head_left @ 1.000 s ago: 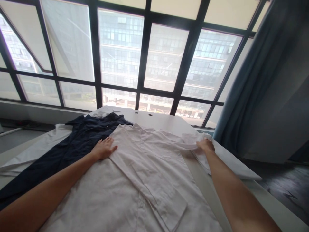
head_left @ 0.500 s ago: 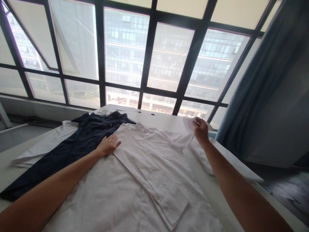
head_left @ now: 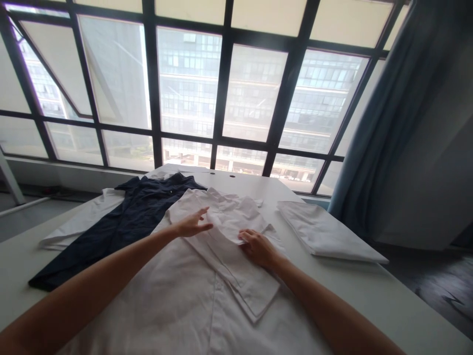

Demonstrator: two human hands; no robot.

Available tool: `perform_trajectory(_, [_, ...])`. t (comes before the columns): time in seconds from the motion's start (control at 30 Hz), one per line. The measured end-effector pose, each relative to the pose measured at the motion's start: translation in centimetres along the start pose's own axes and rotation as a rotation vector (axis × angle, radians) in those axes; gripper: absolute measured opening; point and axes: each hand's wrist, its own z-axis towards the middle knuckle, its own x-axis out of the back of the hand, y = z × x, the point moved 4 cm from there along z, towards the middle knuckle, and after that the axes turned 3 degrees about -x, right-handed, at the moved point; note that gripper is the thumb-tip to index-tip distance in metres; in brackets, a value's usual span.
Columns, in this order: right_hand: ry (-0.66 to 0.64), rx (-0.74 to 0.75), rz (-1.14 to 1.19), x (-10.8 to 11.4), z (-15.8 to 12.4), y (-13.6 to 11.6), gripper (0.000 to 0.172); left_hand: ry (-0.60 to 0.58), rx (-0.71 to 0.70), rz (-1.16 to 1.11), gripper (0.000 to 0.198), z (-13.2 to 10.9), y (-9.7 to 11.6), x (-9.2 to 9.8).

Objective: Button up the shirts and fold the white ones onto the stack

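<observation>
A white shirt lies spread on the table with its collar toward the window. One long sleeve is folded slantwise across its front. My right hand is closed on the edge of the other sleeve, over the upper chest, and that cloth lies inward across the shirt. Just left of it, my left hand is open, thumb and fingers apart, over the chest near the folded sleeve. Whether its palm touches the cloth I cannot tell.
Left of the white shirt lies a dark navy shirt, partly over another white garment. A folded white garment rests at the right on the white table. Windows stand behind, and a blue-grey curtain hangs at the right.
My right hand has brought the raised sleeve inward and down onto the shirt's chest. My left hand has shifted right from the shirt's left shoulder area toward the middle.
</observation>
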Motion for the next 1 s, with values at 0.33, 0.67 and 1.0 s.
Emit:
perform_trajectory(0.33, [0.073, -0.247, -0.053, -0.4, -0.2, 1.2, 0.030, 0.092, -0.281, 0.467, 0.015, 0.8, 3.1, 2.6])
perform_trajectory(0.67, [0.116, -0.063, 0.000, -0.4, -0.2, 1.3, 0.027, -0.107, -0.043, 0.152, 0.039, -8.1, 6.3, 6.5])
perform_trajectory(1.0, [0.138, -0.001, 0.056, -0.5, -0.3, 1.4, 0.037, -0.205, 0.190, -0.220, 0.062, -8.4, 3.2, 4.9])
